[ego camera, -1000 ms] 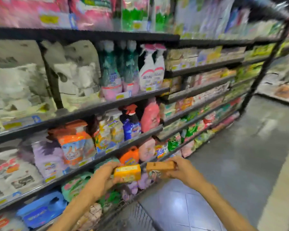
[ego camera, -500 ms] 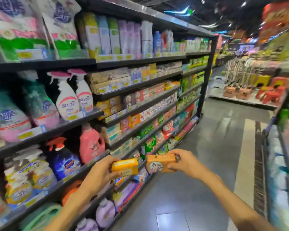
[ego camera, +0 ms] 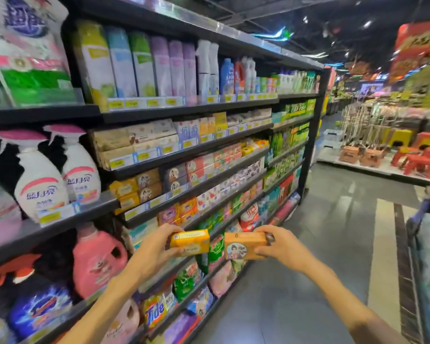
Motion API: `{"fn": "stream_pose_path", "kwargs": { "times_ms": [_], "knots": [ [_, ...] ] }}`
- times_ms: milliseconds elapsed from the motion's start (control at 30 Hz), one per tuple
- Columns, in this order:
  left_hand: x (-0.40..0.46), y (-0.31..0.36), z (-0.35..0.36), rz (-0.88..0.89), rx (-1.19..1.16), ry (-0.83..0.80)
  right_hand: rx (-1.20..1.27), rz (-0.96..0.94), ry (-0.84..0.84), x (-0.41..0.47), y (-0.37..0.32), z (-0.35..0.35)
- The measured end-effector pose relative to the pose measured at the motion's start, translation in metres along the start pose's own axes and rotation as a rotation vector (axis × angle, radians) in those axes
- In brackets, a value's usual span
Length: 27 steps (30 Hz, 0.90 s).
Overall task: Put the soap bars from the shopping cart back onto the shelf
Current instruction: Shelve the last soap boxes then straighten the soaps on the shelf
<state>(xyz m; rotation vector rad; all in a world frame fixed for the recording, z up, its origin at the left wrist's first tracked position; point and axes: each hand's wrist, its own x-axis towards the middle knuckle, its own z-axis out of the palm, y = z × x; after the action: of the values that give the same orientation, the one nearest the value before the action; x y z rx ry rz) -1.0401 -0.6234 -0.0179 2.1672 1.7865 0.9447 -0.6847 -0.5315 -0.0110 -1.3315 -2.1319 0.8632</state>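
Note:
My left hand grips a yellow soap bar box by its left end. My right hand grips an orange-brown soap bar box with a picture on its front, by its right end. Both boxes are held side by side in front of the shelf's lower rows, a small gap between them. On the shelf above and left of my hands, matching yellow boxes and brown boxes stand stacked. The shopping cart is out of view.
Spray bottles and detergent jugs fill the shelves at left. Detergent bags sit on the bottom rows. The tiled aisle runs ahead to the right. Another shelf edge stands at the far right, and stools are on display beyond.
My view has swung up and right along the aisle, and the cart has dropped out of sight. Both hands still hold their boxes, now nearer the soap shelf section.

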Motion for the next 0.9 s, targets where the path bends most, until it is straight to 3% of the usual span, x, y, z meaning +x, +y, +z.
{"fn": "stream_pose_path", "kwargs": {
  "times_ms": [300, 633, 900],
  "knots": [
    [0.102, -0.073, -0.018, -0.131, 0.033, 0.076, -0.018, -0.067, -0.068, 0.175, -0.013, 0.006],
    [0.111, -0.127, -0.056, -0.376, 0.175, 0.272, -0.012, -0.310, -0.295, 0.330, -0.056, 0.078],
    [0.131, -0.135, -0.056, -0.532, 0.378, 0.377, 0.020, -0.443, -0.421, 0.400, -0.072, 0.109]
  ]
}}
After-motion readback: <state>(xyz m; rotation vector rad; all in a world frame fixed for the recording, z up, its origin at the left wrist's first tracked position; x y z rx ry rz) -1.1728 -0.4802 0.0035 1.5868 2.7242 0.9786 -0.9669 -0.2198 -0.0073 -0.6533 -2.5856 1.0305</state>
